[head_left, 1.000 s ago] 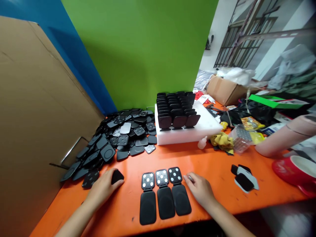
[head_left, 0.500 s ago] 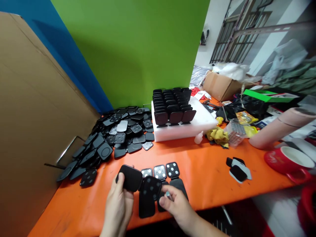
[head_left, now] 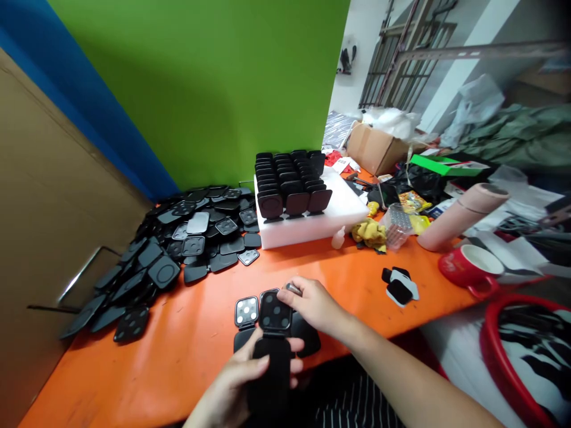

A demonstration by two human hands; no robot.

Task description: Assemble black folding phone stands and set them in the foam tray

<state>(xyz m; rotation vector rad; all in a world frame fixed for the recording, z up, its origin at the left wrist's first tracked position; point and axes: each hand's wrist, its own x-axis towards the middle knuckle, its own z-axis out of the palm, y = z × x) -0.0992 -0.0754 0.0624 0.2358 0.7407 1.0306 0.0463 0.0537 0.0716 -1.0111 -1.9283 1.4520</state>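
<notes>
— What do we have in hand here?

— We hold a black hinged case (head_left: 273, 351), opened flat, low over the near edge of the orange table (head_left: 178, 333). Our left hand (head_left: 241, 386) is wrapped around its lower, plain half, fingers closed over it. The upper half, with round sockets in it, sticks out above the thumb.

— And our right hand?

— Our right hand (head_left: 312, 304) sits just above that socketed half, thumb and forefinger pinched on a small silvery disc (head_left: 293, 289). Whether the disc touches the case, we cannot tell.

— What lies under the case?

— Other open cases (head_left: 247, 313) on the table, one showing white dots in its sockets, mostly covered by the one we hold.

— Further out?

— To our left a loose pile of black case parts (head_left: 178, 249) spreads toward a cardboard sheet (head_left: 49, 226). Behind, a white foam block (head_left: 312, 229) carries rows of upright black cases (head_left: 289, 184). To the right of it we see a small white bottle (head_left: 338, 239), a yellow cloth (head_left: 370, 233), a few black and white pads (head_left: 399, 288), a red mug (head_left: 468, 267) and a pink cylinder (head_left: 459, 217) lying on its side.
</notes>
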